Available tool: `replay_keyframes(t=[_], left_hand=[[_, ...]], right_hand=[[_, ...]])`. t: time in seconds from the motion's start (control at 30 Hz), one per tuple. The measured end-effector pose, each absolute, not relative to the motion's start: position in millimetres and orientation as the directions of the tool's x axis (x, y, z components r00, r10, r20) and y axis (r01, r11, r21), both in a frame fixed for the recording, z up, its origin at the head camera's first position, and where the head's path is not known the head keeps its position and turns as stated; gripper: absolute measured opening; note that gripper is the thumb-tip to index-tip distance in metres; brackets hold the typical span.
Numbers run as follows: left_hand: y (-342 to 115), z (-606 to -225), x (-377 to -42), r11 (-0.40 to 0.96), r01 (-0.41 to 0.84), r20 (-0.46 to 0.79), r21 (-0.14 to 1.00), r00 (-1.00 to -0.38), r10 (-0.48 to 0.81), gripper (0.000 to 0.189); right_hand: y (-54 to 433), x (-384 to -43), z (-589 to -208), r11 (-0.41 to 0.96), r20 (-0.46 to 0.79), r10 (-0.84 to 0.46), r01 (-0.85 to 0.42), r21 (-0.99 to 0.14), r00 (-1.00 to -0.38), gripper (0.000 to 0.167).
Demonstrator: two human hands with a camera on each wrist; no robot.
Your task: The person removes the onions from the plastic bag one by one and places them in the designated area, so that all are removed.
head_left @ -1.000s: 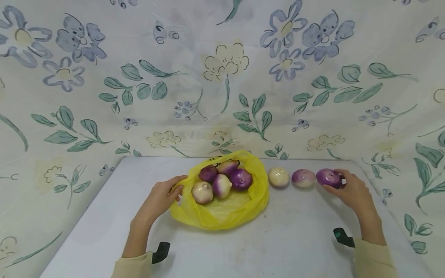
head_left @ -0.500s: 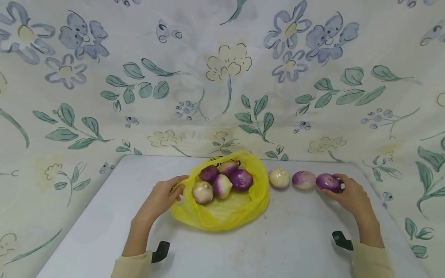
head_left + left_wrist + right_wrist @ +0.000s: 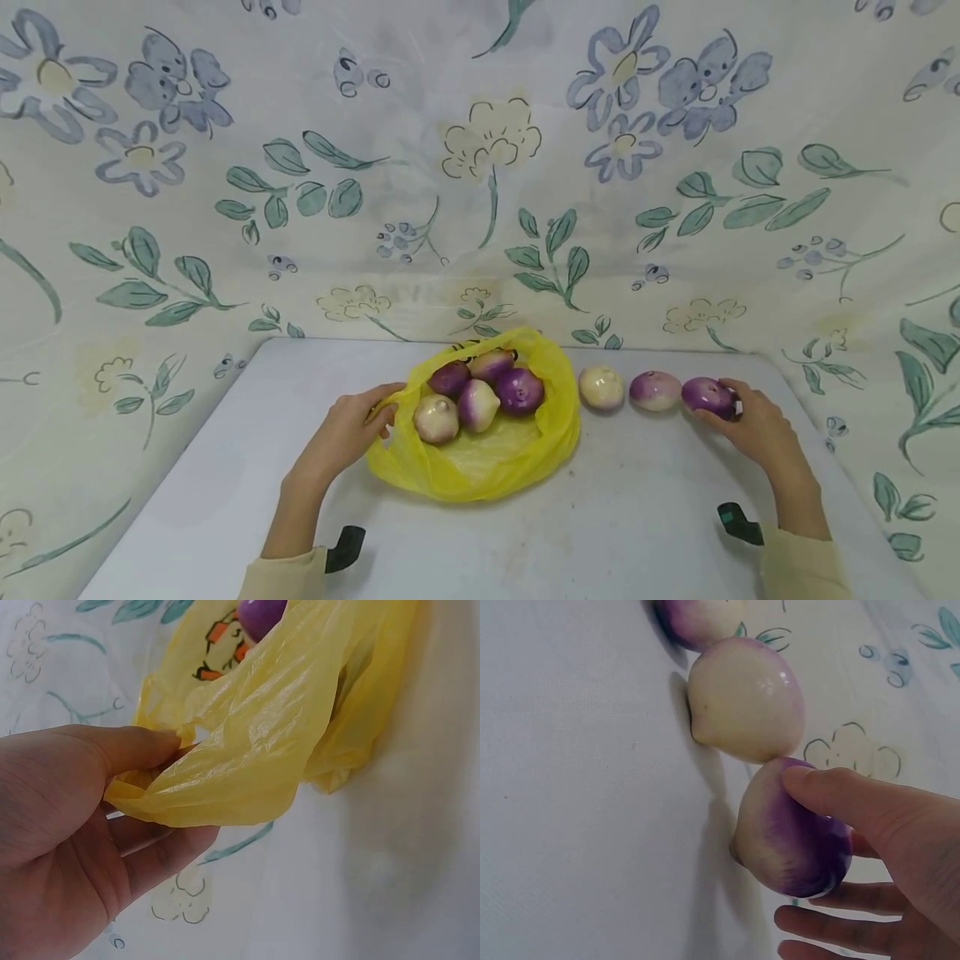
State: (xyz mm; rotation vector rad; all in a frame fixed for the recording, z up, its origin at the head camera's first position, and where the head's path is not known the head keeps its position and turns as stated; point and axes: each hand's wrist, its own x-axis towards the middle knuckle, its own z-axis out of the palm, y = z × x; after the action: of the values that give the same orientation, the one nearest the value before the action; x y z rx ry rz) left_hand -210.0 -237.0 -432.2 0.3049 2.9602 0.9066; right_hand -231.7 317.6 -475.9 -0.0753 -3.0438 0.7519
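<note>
My left hand (image 3: 347, 429) pinches the left edge of a yellow plastic bag (image 3: 480, 487) between thumb and fingers. In the left wrist view the thin bag film (image 3: 247, 750) stretches up from the thumb. Several purple-and-white turnips (image 3: 478, 405) lie inside the open bag. To the bag's right, a row holds a pale turnip (image 3: 602, 388), a pinkish-purple turnip (image 3: 655, 391) and a deep purple turnip (image 3: 707, 397). My right hand (image 3: 761, 425) grips the deep purple turnip at the row's right end. Seen from the right wrist, this turnip (image 3: 795, 832) sits right up against its neighbour (image 3: 746, 697).
A white table (image 3: 600, 517) with faint specks lies under everything. Behind it hangs a floral cloth (image 3: 480, 192), which meets the table's back edge close behind the bag and turnips. A dark wrist mount (image 3: 347, 548) juts out by the left sleeve.
My right hand has come slightly nearer and lower with the deep purple turnip in its grip. The left hand keeps the bag edge in the same place.
</note>
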Motion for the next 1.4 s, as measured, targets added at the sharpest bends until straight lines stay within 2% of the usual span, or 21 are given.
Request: replay_keyframes(t=[0.37, 1.4], left_hand=[[-236.5, -433.3, -211.6, 0.811, 0.18, 0.031, 0.557, -0.98, 0.196, 0.04], [-236.8, -432.4, -208.6, 0.812, 0.176, 0.034, 0.556, -0.981, 0.189, 0.04]], right_hand=[[317.0, -230.4, -475.9, 0.887, -0.027, 0.042, 0.049, -0.459, -0.999, 0.09], [317.0, -231.6, -476.9, 0.888, 0.003, 0.009, 0.007, -0.46, -1.0, 0.086]])
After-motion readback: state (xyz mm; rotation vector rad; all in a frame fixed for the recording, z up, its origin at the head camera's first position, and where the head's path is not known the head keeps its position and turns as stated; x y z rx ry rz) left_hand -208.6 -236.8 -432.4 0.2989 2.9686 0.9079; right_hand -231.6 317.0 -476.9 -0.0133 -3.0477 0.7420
